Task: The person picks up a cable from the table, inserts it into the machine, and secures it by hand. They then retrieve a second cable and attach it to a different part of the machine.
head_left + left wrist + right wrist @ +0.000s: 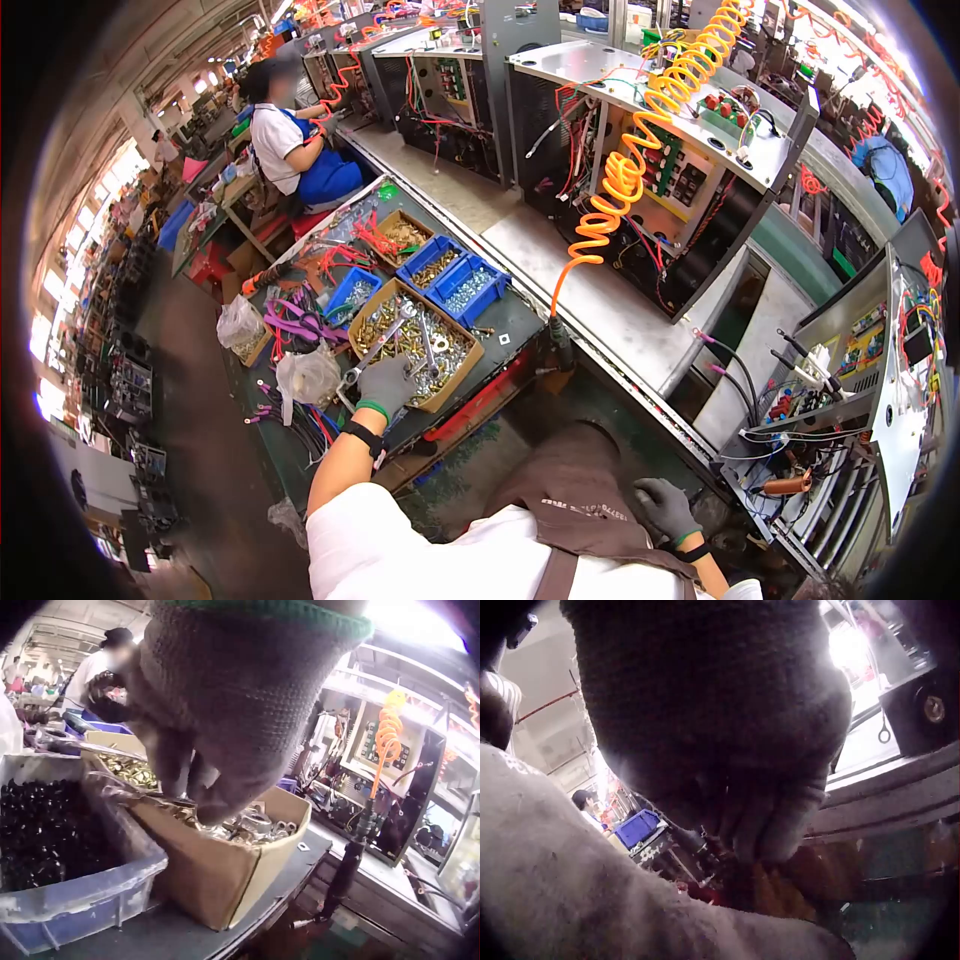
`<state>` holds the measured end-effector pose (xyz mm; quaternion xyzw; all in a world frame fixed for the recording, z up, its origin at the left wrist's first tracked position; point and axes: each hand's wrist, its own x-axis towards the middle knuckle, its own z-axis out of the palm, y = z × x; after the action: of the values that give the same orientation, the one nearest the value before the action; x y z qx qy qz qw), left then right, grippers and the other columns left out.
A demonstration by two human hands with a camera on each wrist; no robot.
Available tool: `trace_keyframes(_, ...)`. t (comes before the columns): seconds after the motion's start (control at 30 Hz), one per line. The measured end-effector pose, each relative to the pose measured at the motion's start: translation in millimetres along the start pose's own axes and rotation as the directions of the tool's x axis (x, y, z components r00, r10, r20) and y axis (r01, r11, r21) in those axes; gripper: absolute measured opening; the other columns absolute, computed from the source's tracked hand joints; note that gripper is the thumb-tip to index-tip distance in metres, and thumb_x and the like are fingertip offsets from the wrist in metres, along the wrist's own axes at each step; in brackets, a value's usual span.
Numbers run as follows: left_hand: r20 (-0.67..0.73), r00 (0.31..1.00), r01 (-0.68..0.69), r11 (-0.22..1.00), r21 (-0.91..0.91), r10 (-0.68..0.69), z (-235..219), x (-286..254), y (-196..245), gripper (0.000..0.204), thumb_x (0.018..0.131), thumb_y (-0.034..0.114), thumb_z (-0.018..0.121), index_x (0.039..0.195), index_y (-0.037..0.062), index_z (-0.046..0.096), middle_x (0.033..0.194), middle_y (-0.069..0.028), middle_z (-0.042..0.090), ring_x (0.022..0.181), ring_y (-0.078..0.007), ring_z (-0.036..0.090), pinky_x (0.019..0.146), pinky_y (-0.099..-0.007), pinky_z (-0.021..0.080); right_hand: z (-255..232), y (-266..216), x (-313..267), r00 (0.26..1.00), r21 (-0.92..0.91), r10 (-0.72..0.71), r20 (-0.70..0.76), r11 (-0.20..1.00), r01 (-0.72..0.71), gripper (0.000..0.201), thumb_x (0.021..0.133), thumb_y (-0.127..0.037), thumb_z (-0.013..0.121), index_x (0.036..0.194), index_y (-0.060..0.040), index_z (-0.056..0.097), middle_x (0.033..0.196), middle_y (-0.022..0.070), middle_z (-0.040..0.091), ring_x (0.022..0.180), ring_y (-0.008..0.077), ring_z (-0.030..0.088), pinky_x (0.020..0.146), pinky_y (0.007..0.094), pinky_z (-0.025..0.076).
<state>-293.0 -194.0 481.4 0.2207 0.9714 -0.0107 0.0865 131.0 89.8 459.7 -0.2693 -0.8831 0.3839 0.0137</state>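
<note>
My gloved left hand point(385, 385) reaches down into a cardboard box point(462, 378) of mixed bolts, nuts and washers. In the left wrist view its bent fingers point(214, 806) go down among the metal nuts point(259, 823); the tips are partly hidden, so I cannot tell whether they pinch a part. A combination wrench point(383, 343) lies across the box beside the hand, and a second wrench point(427, 343) rests on the hardware. The gloved right hand point(665, 508) hangs by the brown apron point(570, 490), fingers loosely curled, holding nothing.
Blue bins point(470, 290) of screws stand behind the box. Plastic bags point(308, 377) and cables point(295, 322) lie left of it. An orange coiled hose point(625, 180) hangs over the conveyor point(530, 240) with its open machine cabinets point(650, 170). Another person point(290, 145) sits farther along the bench.
</note>
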Motion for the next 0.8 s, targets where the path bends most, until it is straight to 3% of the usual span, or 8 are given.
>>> trace_keyframes(0.23, 0.197, 0.98, -0.028, 0.995, 0.099, 0.008, -22, 12, 11, 0.031, 0.068, 0.034, 0.065, 0.089, 0.0107, 0.067, 0.09, -0.0124, 0.067, 0.09, -0.0286, 0.064, 0.077, -0.0406, 0.049, 9, -9, 16, 0.999, -0.045, -0.042, -0.01, 0.998, 0.042, 0.02, 0.084, -0.022, 0.058, 0.098, -0.0109, 0.065, 0.091, 0.0117, 0.062, 0.086, 0.032, 0.06, 0.075, 0.0388, 0.048)
trace_keyframes(0.3, 0.07, 0.998, 0.012, 0.994, -0.106, -0.005, -23, 11, 5, 0.037, 0.065, 0.037, 0.067, 0.092, 0.0116, 0.069, 0.093, -0.0134, 0.067, 0.091, -0.0283, 0.064, 0.081, -0.038, 0.049, 12, -10, 17, 0.999, 0.012, 0.003, -0.039, 1.0, -0.003, 0.02, 0.084, -0.022, 0.057, 0.098, -0.0111, 0.065, 0.091, 0.0111, 0.062, 0.087, 0.0315, 0.059, 0.074, 0.0389, 0.047)
trace_keyframes(0.4, 0.083, 0.996, 0.029, 0.966, -0.257, -0.007, 3, 26, -5, 0.042, 0.065, 0.036, 0.067, 0.098, 0.0112, 0.069, 0.095, -0.0144, 0.067, 0.092, -0.0297, 0.063, 0.084, -0.0369, 0.048, 18, -7, 15, 1.0, -0.03, 0.013, -0.005, 0.999, -0.013, 0.019, 0.083, -0.022, 0.058, 0.098, -0.011, 0.065, 0.091, 0.0111, 0.062, 0.087, 0.0314, 0.06, 0.075, 0.0389, 0.048)
trace_keyframes(0.53, 0.037, 0.985, 0.149, 0.715, -0.683, -0.169, 42, 34, -4, 0.037, 0.07, 0.029, 0.067, 0.101, 0.0072, 0.068, 0.093, -0.015, 0.068, 0.084, -0.0262, 0.066, 0.077, -0.0334, 0.051, 21, -9, 12, 0.999, -0.043, -0.016, 0.045, 0.999, 0.018, 0.019, 0.083, -0.02, 0.059, 0.098, -0.0107, 0.065, 0.091, 0.0115, 0.063, 0.087, 0.0316, 0.06, 0.076, 0.0392, 0.047)
trace_keyframes(0.6, -0.107, 0.968, 0.068, 0.646, -0.76, -0.227, 48, 27, 1, 0.035, 0.076, 0.03, 0.063, 0.103, 0.0079, 0.066, 0.092, -0.015, 0.068, 0.085, -0.0278, 0.066, 0.078, -0.0352, 0.05, 27, 2, 10, 0.998, -0.019, -0.055, -0.001, 0.998, 0.055, 0.017, 0.083, -0.017, 0.059, 0.097, -0.0082, 0.065, 0.09, 0.0125, 0.063, 0.084, 0.0317, 0.061, 0.073, 0.0375, 0.049)
trace_keyframes(0.7, -0.119, 0.974, 0.084, 0.8, -0.594, -0.191, 8, 0, 30, 0.034, 0.08, 0.04, 0.059, 0.106, 0.0182, 0.065, 0.1, -0.0126, 0.064, 0.088, -0.0294, 0.064, 0.077, -0.0388, 0.05, 29, 9, 11, 0.999, -0.057, -0.022, 0.049, 0.998, 0.025, 0.017, 0.083, -0.017, 0.06, 0.097, -0.0083, 0.065, 0.092, 0.0129, 0.063, 0.084, 0.032, 0.061, 0.073, 0.0382, 0.049)
trace_keyframes(0.77, -0.228, 0.973, -0.108, 0.937, -0.331, 0.032, 21, 0, 35, 0.028, 0.08, 0.035, 0.058, 0.104, 0.0206, 0.065, 0.108, -0.0118, 0.06, 0.087, -0.0294, 0.063, 0.077, -0.0402, 0.051, 30, 11, 16, 0.994, -0.072, -0.064, 0.083, 0.995, 0.07, 0.017, 0.083, -0.017, 0.06, 0.097, -0.0085, 0.065, 0.092, 0.0129, 0.064, 0.085, 0.0321, 0.061, 0.073, 0.0383, 0.049)
trace_keyframes(0.8, -0.229, 0.973, -0.093, 0.937, -0.338, 0.014, 25, 0, 38, 0.028, 0.08, 0.035, 0.058, 0.104, 0.0206, 0.065, 0.108, -0.0118, 0.06, 0.087, -0.0294, 0.063, 0.077, -0.0402, 0.051, 30, 11, 19, 0.99, -0.08, -0.096, 0.104, 0.991, 0.105, 0.017, 0.083, -0.017, 0.061, 0.097, -0.0087, 0.065, 0.092, 0.0129, 0.064, 0.085, 0.0322, 0.061, 0.073, 0.0385, 0.049)
